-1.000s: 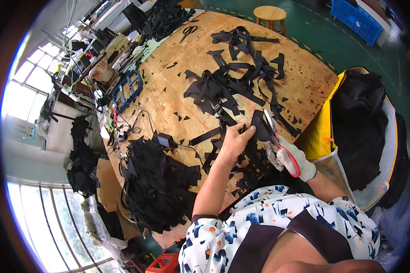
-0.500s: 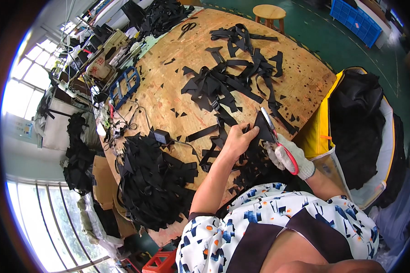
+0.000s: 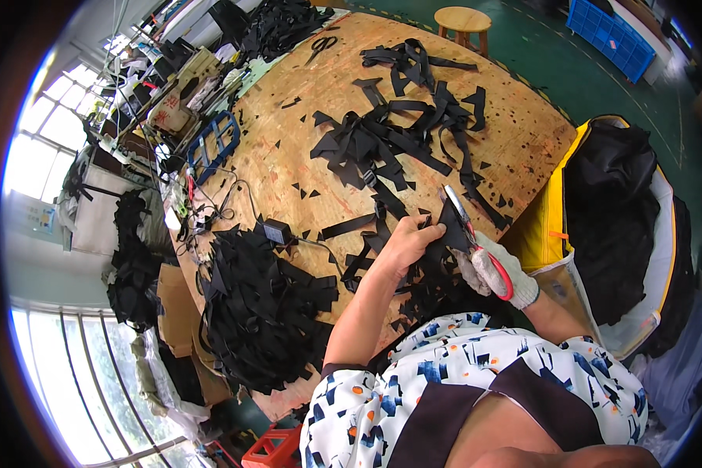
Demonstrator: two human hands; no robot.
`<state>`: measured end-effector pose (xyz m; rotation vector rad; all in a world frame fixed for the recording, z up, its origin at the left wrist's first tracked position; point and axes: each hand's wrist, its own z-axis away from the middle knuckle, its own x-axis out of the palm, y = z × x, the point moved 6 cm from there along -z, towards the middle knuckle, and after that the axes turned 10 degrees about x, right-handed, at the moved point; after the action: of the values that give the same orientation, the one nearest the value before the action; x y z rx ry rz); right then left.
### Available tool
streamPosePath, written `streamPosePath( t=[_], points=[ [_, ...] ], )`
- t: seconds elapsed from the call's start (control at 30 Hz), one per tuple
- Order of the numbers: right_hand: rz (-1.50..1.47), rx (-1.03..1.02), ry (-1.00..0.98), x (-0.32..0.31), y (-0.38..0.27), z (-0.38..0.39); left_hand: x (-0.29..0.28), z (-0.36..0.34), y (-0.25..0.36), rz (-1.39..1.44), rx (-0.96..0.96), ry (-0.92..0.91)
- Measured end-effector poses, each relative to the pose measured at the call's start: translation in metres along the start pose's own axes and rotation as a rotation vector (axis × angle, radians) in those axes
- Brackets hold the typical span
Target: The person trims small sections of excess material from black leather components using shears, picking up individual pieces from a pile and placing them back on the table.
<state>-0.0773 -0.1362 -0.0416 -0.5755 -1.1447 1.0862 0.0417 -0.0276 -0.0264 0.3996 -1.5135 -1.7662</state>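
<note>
The left hand (image 3: 408, 242), bare, is pinched between thumb and fingers on a black fabric piece (image 3: 450, 226), which is raised above the near part of the wooden desk (image 3: 277, 195), in front of the person's body. The right hand (image 3: 498, 269), in a whitish glove, is closed around the red handles of a pair of scissors (image 3: 462, 214). The hands are near each other but apart, the fabric piece and scissors lying between them. The blades point away from the body and run along the right side of the fabric piece; whether they are closed on the material cannot be determined. Beyond the hands, a tangle of black straps (image 3: 359, 147) spreads over the middle of the desk. To the left of the left forearm, a large heap of black strips (image 3: 261, 312) occupies the desk's near left edge, with a black power adapter (image 3: 276, 232) and its cord just beside it. A blue plastic frame (image 3: 214, 148) rests at the left edge, and a second, dark pair of scissors (image 3: 322, 49) lies near the far end. Small dark scraps are scattered over the surface. Right of the desk stands a yellow-sided container (image 3: 550, 226) holding black material (image 3: 604, 226).
</note>
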Motion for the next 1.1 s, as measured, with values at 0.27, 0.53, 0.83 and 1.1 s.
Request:
streamPosePath(
  t=[0.27, 0.53, 0.83, 1.1],
  points=[
    [-0.404, 0.112, -0.153, -0.006, 0.013, -0.005, -0.005, -0.003, -0.01, -0.016, -0.015, 0.004],
    [0.02, -0.053, 0.237, 0.0, -0.008, 0.002, 0.003, 0.002, -0.02, -0.257, 0.009, -0.03],
    [0.638, -0.186, 0.404, 0.004, -0.011, -0.005, -0.006, 0.007, 0.002, 0.01, 0.263, 0.134],
    [-0.073, 0.076, 0.372, -0.015, -0.001, -0.013, -0.138, 0.116, 0.126, 0.323, 0.937, 0.653]
  ],
)
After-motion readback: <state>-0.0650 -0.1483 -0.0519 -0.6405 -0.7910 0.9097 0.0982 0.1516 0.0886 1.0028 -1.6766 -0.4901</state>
